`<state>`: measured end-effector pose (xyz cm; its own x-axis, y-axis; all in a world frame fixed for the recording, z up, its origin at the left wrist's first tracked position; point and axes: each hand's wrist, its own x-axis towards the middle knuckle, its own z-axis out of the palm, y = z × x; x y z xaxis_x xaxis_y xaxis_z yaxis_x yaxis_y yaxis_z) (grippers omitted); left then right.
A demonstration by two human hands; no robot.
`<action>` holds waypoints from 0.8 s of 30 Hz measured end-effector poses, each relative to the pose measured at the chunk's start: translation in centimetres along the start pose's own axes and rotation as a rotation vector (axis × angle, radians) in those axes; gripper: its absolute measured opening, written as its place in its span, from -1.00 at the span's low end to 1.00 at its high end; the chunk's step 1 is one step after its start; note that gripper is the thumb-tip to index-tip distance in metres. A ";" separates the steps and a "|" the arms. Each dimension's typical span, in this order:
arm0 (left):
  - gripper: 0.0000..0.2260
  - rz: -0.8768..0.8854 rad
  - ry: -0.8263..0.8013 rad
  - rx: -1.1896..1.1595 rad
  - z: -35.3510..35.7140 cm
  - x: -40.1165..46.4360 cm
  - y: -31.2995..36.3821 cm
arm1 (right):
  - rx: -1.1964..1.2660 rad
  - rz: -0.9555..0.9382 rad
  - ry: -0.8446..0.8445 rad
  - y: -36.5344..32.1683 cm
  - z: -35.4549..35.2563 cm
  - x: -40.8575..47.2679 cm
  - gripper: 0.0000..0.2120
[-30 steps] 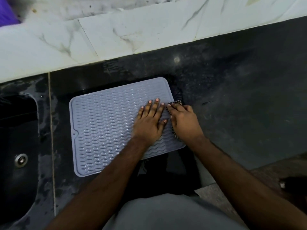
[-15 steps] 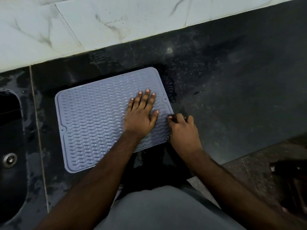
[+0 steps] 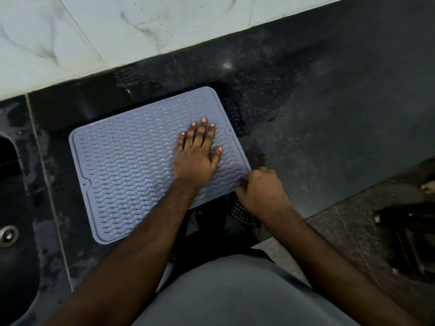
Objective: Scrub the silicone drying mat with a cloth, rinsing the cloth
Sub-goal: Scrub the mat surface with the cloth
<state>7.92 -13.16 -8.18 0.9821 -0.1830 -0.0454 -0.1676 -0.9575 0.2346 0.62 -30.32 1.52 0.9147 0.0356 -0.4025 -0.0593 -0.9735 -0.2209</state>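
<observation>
A grey-blue silicone mat, rectangular with rounded corners and covered in raised wavy ridges inside a thin rim, lies flat on the dark, speckled stone counter, near its front edge and just right of the sink. The left hand rests flat on the right half of the mat, fingers straight and slightly spread, palm pressing down. The right hand sits at the mat's front right corner, at the counter's front edge, with its fingers curled tight around a dark cloth with a pale dotted weave; the cloth hangs from under the fist over the counter's front edge. A black sink with a metal drain fills the left end of the counter. White marble-veined tiles run along the back edge.
</observation>
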 end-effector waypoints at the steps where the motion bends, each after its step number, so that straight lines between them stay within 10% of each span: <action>1: -0.42 0.006 -0.004 -0.004 -0.1 0.0 0.0 | 0.054 0.036 -0.016 -0.1 -0.2 0.0 -0.73; 24: -0.59 0.227 -0.169 -0.151 -4.6 -3.6 -4.1 | 0.116 0.131 -0.117 -11.8 3.7 -3.4 -0.68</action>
<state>5.50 -7.60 -4.53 0.8907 -0.4346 -0.1334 -0.3534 -0.8465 0.3982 -3.24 -18.11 2.21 0.8440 -0.0572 -0.5333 -0.2267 -0.9391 -0.2581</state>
